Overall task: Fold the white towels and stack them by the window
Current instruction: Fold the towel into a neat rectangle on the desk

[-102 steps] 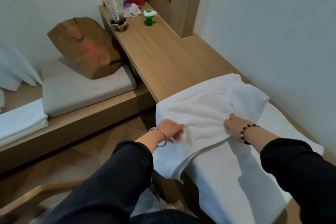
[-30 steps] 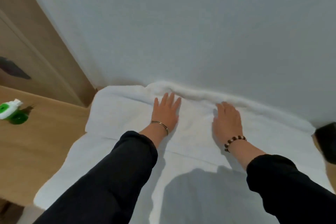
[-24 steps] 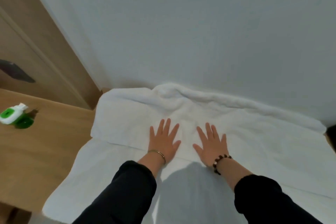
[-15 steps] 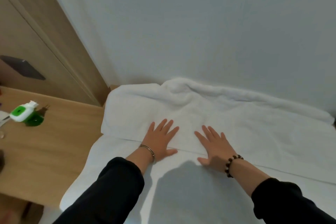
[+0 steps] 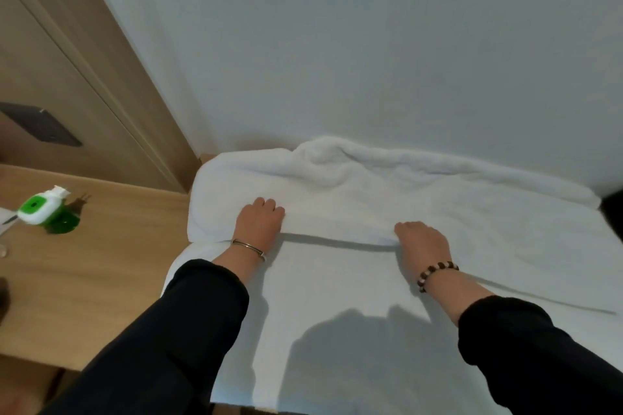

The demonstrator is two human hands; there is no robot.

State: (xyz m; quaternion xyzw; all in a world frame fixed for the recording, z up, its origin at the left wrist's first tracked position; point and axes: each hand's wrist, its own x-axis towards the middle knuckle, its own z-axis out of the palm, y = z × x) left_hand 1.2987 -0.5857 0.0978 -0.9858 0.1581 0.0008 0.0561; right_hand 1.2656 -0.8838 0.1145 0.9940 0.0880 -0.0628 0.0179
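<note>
A large white towel (image 5: 421,199) lies spread on the wooden counter, its far side bunched against the wall. A doubled layer covers the far half, and its near edge runs across the middle. My left hand (image 5: 259,221), with a metal bangle, curls its fingers round that edge near the towel's left end. My right hand (image 5: 423,239), with a bead bracelet, grips the same edge further right. The edge is raised slightly between them, casting a thin shadow on the single layer (image 5: 337,296) below.
The wooden counter (image 5: 87,280) extends to the left and carries a green-and-white bottle (image 5: 42,210). A wooden panel with a dark switch plate (image 5: 40,125) stands at the back left. The pale wall (image 5: 371,44) rises directly behind the towel. A dark object (image 5: 612,209) shows at the right edge.
Both hands lay flat on the towel with fingers spread; now their fingers are curled round the folded edge, further apart, and the edge has lifted slightly.
</note>
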